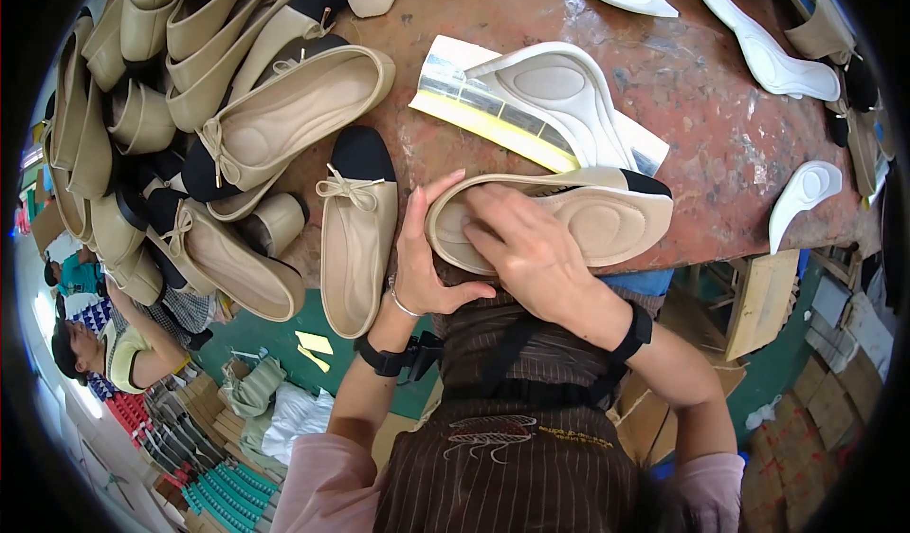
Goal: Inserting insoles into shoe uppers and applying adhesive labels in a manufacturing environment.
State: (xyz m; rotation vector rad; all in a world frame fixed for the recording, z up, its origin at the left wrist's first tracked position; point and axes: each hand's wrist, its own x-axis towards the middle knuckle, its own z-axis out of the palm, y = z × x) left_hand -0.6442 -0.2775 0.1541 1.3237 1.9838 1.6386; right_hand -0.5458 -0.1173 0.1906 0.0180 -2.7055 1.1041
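A beige ballet flat with a black toe cap (647, 185) lies sideways near the table's front edge, its toe to the right. My left hand (423, 258) is wrapped round the heel, fingers along the outside and thumb on the near side. Inside the heel end, the bent fingers of my right hand (526, 253) press on a beige insole (605, 229). The insole's wide front half, with an oval raised pad, shows to the right of that hand. My right fingertips are partly hidden in the shoe. Just left of my left hand lies another bow-trimmed flat (358, 239).
Beige shoes with black toes (284, 116) are heaped on the left of the worn reddish table (706, 139). Beyond my hands, white insoles (559, 87) rest on a printed sheet (455, 68). More white insoles (806, 192) lie at right. A co-worker (123, 343) is at far left.
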